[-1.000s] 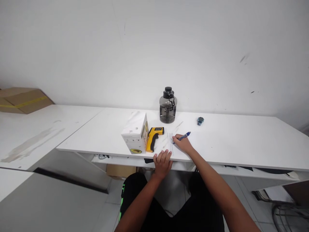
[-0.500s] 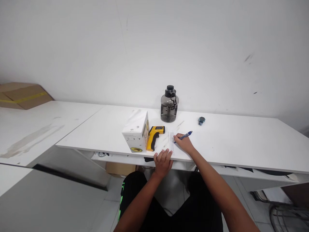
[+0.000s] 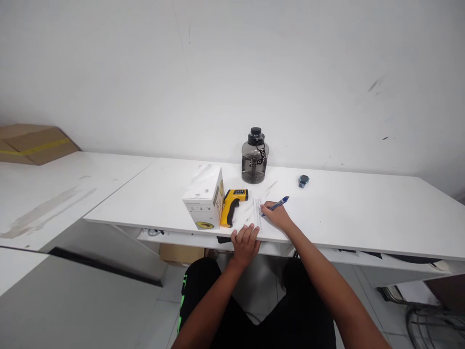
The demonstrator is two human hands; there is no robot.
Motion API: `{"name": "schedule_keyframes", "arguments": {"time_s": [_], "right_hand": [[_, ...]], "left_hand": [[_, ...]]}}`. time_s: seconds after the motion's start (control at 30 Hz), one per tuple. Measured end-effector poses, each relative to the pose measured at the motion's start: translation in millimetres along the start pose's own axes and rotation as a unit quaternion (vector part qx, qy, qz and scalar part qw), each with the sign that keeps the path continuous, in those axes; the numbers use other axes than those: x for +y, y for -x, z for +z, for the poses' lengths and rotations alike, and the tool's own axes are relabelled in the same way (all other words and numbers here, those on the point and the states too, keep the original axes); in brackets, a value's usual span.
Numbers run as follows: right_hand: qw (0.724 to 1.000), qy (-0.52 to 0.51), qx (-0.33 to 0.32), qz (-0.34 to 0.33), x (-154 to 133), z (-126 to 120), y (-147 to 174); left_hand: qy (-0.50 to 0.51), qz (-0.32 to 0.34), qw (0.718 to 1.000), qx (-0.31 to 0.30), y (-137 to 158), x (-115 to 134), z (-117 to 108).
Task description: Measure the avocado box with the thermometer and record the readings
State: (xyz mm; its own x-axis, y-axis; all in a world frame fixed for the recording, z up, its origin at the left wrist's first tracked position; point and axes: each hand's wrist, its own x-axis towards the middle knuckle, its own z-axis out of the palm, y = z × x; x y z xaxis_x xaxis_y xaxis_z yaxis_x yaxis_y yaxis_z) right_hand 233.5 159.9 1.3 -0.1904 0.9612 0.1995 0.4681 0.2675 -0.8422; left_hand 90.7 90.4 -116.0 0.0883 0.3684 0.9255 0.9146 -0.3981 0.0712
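My right hand (image 3: pixel 277 215) is closed around a blue pen (image 3: pixel 281 202), its tip down at a narrow sheet of paper (image 3: pixel 257 222) covered with small writing I cannot read. The paper lies near the front edge of the white table. Over that edge rests my left hand (image 3: pixel 246 246), fingers stretched out and at the paper's lower left corner, holding nothing. Just left of the paper lies a yellow and black infrared thermometer (image 3: pixel 228 208), against a white box (image 3: pixel 202 199) with avocado pictures.
A dark translucent water jug (image 3: pixel 254 167) stands behind the paper by the wall. To its right lies a blue-green watch-like item (image 3: pixel 303 181). A cardboard box (image 3: pixel 34 144) with yellow tape sits at the far left. A shelf (image 3: pixel 269 248) runs under the tabletop.
My right hand and the pen have shifted very slightly over the paper. My left hand stays at the table edge.
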Motion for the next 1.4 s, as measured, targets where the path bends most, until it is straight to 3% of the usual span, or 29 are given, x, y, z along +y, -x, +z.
{"name": "schedule_keyframes", "arguments": {"time_s": [0.9, 1.13, 1.4], "right_hand": [[0.999, 0.033, 0.026, -0.010, 0.2, 0.5, 0.6], [1.000, 0.013, 0.003, -0.009, 0.0, -0.5, 1.3], [0.994, -0.018, 0.107, 0.003, -6.6, -5.7, 0.7]], "left_hand": [[0.001, 0.002, 1.000, 0.000, -0.1, -0.4, -0.4], [0.002, 0.006, 1.000, 0.002, -1.4, -0.6, -1.9], [-0.014, 0.003, 1.000, 0.004, -1.2, -0.1, -0.2]]}}
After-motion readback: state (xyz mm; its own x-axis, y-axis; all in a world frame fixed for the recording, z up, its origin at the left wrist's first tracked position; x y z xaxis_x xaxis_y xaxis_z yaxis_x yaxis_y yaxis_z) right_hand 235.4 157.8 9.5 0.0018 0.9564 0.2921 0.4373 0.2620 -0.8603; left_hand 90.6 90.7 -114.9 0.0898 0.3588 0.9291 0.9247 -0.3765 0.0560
